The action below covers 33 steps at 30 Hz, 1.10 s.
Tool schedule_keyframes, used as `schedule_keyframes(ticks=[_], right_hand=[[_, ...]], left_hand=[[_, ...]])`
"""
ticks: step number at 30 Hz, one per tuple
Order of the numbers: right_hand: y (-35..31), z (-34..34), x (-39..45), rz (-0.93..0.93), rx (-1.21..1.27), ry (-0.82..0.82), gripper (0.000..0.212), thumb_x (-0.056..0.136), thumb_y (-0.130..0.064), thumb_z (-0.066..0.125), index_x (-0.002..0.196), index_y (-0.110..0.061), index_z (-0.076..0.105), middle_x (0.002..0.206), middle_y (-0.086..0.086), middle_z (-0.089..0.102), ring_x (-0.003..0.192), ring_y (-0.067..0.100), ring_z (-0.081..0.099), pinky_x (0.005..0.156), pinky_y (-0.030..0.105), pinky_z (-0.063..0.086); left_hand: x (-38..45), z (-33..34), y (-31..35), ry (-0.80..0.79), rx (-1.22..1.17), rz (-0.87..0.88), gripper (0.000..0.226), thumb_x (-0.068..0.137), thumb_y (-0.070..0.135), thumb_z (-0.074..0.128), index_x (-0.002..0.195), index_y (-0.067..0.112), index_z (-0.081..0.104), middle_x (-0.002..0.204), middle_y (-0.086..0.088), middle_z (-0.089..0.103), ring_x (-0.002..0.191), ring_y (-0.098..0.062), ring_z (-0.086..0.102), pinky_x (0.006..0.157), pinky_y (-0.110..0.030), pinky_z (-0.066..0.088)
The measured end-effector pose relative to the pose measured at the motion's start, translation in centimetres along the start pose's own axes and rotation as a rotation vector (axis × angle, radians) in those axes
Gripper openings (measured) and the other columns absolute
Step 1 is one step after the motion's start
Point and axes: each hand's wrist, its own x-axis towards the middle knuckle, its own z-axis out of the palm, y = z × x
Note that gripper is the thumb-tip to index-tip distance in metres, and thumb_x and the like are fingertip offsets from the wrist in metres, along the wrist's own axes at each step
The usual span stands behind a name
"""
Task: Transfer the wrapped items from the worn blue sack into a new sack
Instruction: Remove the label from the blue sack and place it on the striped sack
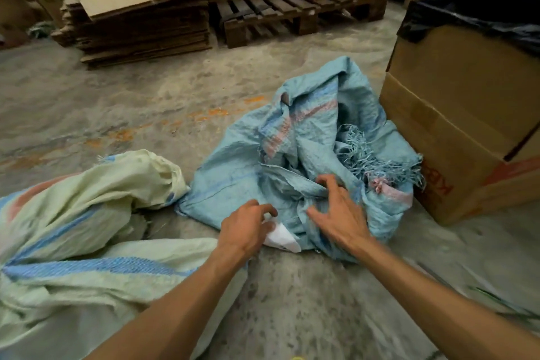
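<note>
Now my left hand [247,225] pinches a white wrapped item [281,238] at the worn blue sack [306,155] mouth on the floor, my right hand [336,213] spread loose on its fabric; next I'd carry it left into the pale new sack [87,213].

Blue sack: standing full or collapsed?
Collapsed. The blue sack lies crumpled and slack on the floor, its frayed edge loose; a white wrapped item pokes out by the left hand.
</note>
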Motion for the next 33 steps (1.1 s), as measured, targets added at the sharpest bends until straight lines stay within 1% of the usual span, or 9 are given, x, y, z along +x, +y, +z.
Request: schedule_keyframes(ticks=[3,7,11,14,17,20,23,27,33], right_hand=[[-0.7,0.2,-0.3,-0.011,-0.109,-0.182,0.092,0.073,-0.063,0.069,0.139,-0.062,0.004,0.130,0.011,0.036,0.113,0.037,0.054,0.093,0.052,0.048],[-0.7,1.0,-0.6,-0.092,-0.218,-0.134,0.098,0.077,-0.046,0.076,0.141,-0.061,0.003,0.129,0.007,0.027,0.116,0.034,0.050,0.086,0.050,0.051],[-1.3,1.5,-0.9,-0.368,-0.337,0.151,0.087,0.072,-0.015,0.076,0.139,-0.052,0.035,0.125,0.007,0.037,0.107,0.028,0.048,0.054,0.031,0.041],[-2.6,1.4,0.6,-0.530,-0.412,0.089,0.049,0.076,-0.009,0.069,0.113,-0.040,0.066,0.135,0.008,0.044,0.117,0.035,0.044,0.077,0.039,0.040],[-3.8,1.7,2.4,-0.345,-0.436,-0.179,0.034,0.086,-0.017,0.059,0.110,-0.038,0.070,0.151,0.002,0.030,0.131,0.033,0.025,0.104,0.049,0.027],[-4.5,2.6,4.2,-0.200,-0.354,-0.374,0.018,0.089,-0.044,0.057,0.090,-0.033,0.072,0.146,0.002,0.035,0.133,0.033,0.024,0.109,0.056,0.018],[-5.7,3.4,5.6,0.017,-0.215,-0.502,0.056,0.079,-0.076,0.052,0.076,-0.022,0.064,0.137,0.006,0.045,0.135,0.034,0.027,0.107,0.053,0.019],[-7.2,4.6,6.4,0.046,-0.325,-0.598,0.049,0.079,-0.058,0.067,0.108,-0.019,0.070,0.137,0.008,0.048,0.138,0.037,0.024,0.104,0.052,0.022],[-6.4,5.4,7.0,0.073,-0.206,-0.422,0.033,0.077,-0.055,0.069,0.080,-0.022,0.075,0.101,0.001,0.061,0.122,0.032,0.037,0.096,0.048,0.024]], left_hand=[[-0.7,-0.3,-0.1,0.094,0.047,0.004,0.017,0.091,0.038,0.058,0.107,0.037,0.063,0.103,0.011,0.062,0.097,-0.019,0.062,0.075,-0.033,0.048],[-1.8,-0.6,-0.6,0.167,0.070,0.031,0.020,0.090,0.037,0.059,0.108,0.038,0.069,0.105,0.013,0.070,0.100,-0.017,0.064,0.078,-0.032,0.049],[-2.5,-0.4,-1.2,0.199,-0.076,0.053,0.017,0.086,0.028,0.066,0.101,0.031,0.072,0.094,0.010,0.075,0.090,-0.013,0.067,0.079,-0.031,0.053],[-2.4,-0.4,-1.1,0.159,-0.268,0.018,0.023,0.077,0.016,0.074,0.090,0.032,0.063,0.077,0.012,0.070,0.072,-0.004,0.063,0.070,-0.028,0.053],[-1.8,-0.2,-1.2,0.127,-0.296,-0.014,0.031,0.073,0.014,0.079,0.084,0.034,0.057,0.072,0.012,0.067,0.068,0.000,0.061,0.066,-0.025,0.050],[-1.8,0.2,-1.4,0.169,-0.292,-0.015,0.029,0.072,0.016,0.080,0.080,0.032,0.058,0.067,0.014,0.067,0.066,-0.001,0.063,0.068,-0.030,0.054],[-2.3,0.2,-1.2,0.228,-0.241,0.013,0.032,0.073,0.017,0.076,0.080,0.035,0.051,0.069,0.014,0.068,0.069,-0.006,0.065,0.069,-0.035,0.054],[-2.8,0.3,-1.1,0.259,-0.174,0.066,0.038,0.076,0.024,0.071,0.087,0.035,0.036,0.076,0.009,0.069,0.074,-0.019,0.066,0.066,-0.040,0.052],[-3.9,0.0,-1.0,0.183,-0.068,0.153,0.026,0.087,0.015,0.054,0.107,0.028,0.043,0.094,0.003,0.065,0.090,-0.026,0.061,0.072,-0.044,0.048]])
